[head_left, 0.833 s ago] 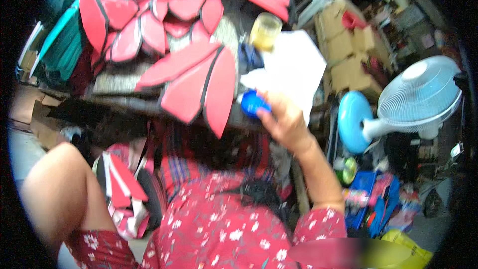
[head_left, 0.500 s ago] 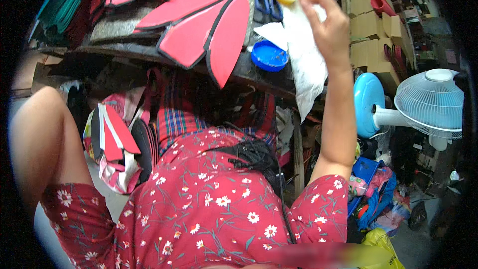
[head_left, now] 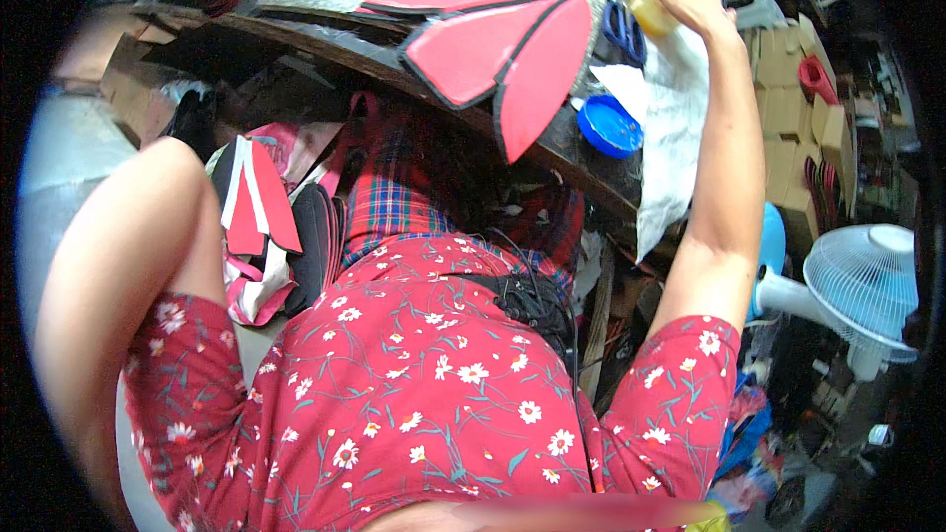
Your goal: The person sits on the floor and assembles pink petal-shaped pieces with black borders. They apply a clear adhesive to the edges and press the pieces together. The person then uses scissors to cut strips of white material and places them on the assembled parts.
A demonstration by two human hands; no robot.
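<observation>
My right hand [head_left: 696, 6] reaches to the far right of the workbench, its fingers closed round the upper part of a clear jar [head_left: 650, 16] with yellowish contents. Just left of the jar lie scissors with dark blue handles [head_left: 623, 32]. Nearer to me sit a round blue lid [head_left: 610, 126] and a white sheet [head_left: 674, 128] that hangs over the bench edge, under my right forearm. Pink-red petal-shaped pieces with black edging [head_left: 473, 49] lie to the left. My left arm [head_left: 128, 227] is bent at the elbow on the left; its hand is out of view.
Below the bench at left are a red piece with white stripes [head_left: 258, 199] and dark sole-shaped pieces [head_left: 313, 236]. A blue-and-white fan [head_left: 862, 276] stands at right, with cardboard boxes [head_left: 778, 128] behind it. A black cord [head_left: 574, 374] hangs down my front.
The view has shifted, so the bench appears further right and higher. My right hand's fingers have come further over the jar. My left elbow appears higher and further right.
</observation>
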